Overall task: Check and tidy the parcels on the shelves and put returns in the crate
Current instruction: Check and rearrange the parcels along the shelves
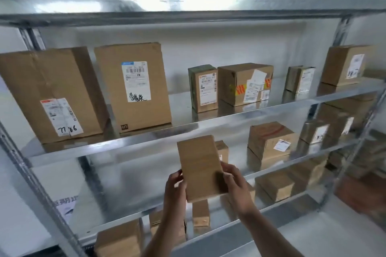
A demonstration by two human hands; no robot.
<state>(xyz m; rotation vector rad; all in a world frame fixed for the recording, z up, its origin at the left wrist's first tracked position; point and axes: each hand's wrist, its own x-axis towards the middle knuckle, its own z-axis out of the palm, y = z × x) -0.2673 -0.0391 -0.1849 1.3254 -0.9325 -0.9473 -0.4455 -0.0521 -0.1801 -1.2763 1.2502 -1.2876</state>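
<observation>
Item in hand: one small plain brown cardboard parcel (pixel 200 167), oblong, held upright and slightly tilted in front of the galvanised steel shelving unit (pixel 208 119), level with the front edge of its second visible shelf and touching no shelf. Left hand (pixel 175 189) gripped the lower left edge, fingers curled round it; right hand (pixel 235 183) pinched the lower right edge, thumb on the near face, fingers behind. The face turned to the viewer was blank; no label showed on it. Step judged in hand: inspection of this parcel before re-shelving or setting aside as a return. To be done well, the parcel probably wanted turning in both hands until a label came forward, with the grip kept low and to the edges so that no print was covered. Shelf above carried, from its left end: a large brown carton with white label and handwritten digits (pixel 52 94); a tall brown carton with white barcode label and black handwriting (pixel 133 85); a small green-taped box (pixel 203 87); a squat brown box with orange tape (pixel 245 83), just beside it; two more labelled boxes toward the right end. All labels there faced forward, which suggested the standard for replacement. An open stretch lay on the second shelf, left of a stacked brown box with red printing (pixel 270 140). No crate was visible; its position could not be told.
</observation>
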